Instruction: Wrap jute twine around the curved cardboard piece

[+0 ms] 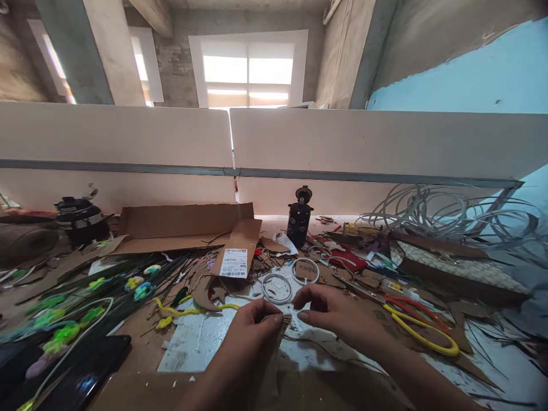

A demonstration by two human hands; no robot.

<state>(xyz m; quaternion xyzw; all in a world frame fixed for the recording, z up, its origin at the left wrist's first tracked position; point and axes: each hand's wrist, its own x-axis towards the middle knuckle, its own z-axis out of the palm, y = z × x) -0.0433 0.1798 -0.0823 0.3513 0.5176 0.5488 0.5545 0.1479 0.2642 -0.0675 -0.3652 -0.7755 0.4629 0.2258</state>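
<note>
Closely pinching a small tan ribbed piece (286, 319) between thumb and forefinger of the left hand (252, 330).
Holds it over the white, stained tabletop (192, 337); curls the right hand (327, 308) just beside it, with thumb and fingertips spread apart. Just beyond, two pale grey rings (277, 301), near brown cardboard with black lettering (327, 275); to the right, scissors with red and yellow handles (445, 343); farther back, an upright black canister with a raised round lid (298, 224).

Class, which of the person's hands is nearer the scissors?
Right: the right hand is just left of the scissors; the left hand is farther left, beyond it.
</note>
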